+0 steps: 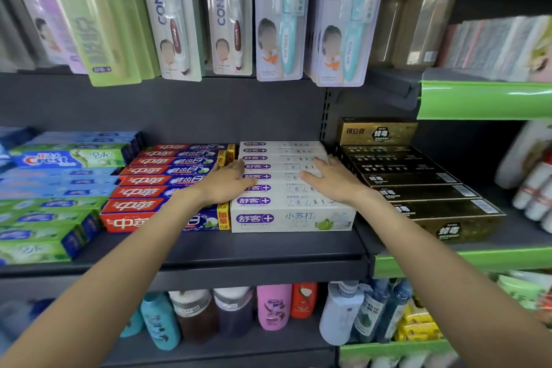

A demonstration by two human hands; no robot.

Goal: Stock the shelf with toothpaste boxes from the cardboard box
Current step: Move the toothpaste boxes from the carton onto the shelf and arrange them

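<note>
The white toothpaste boxes [291, 188] lie in a stepped row on the grey shelf [239, 251], just past the middle of the view toward 3 o'clock, their long sides facing forward and each box behind showing only its top edge. The front box shows a purple logo and a green lime picture.

The left hand [228, 181] lies flat on the left end of this row, fingers straight and close together, pointing toward 1 o'clock; part of it also covers the neighbouring boxes. The right hand [331, 179] lies flat on the right end of the same row, fingers straight and slightly spread, pointing toward 11 o'clock. Neither hand curls round anything; both press on the tops of the boxes.

At 9 o'clock from the white row, touching it, is a row of red and blue toothpaste boxes [167, 185], and further toward 9 o'clock are green and blue Crest boxes [59, 188]. At 3 o'clock sit black and gold toothpaste boxes [418, 188] on the next shelf section, which has a green edge strip [466, 260].

At 12 o'clock hang toothbrush packs [227, 12]. At 6 o'clock, on the shelf below, stand bottles [273, 306] in pink, teal, white and orange.
</note>
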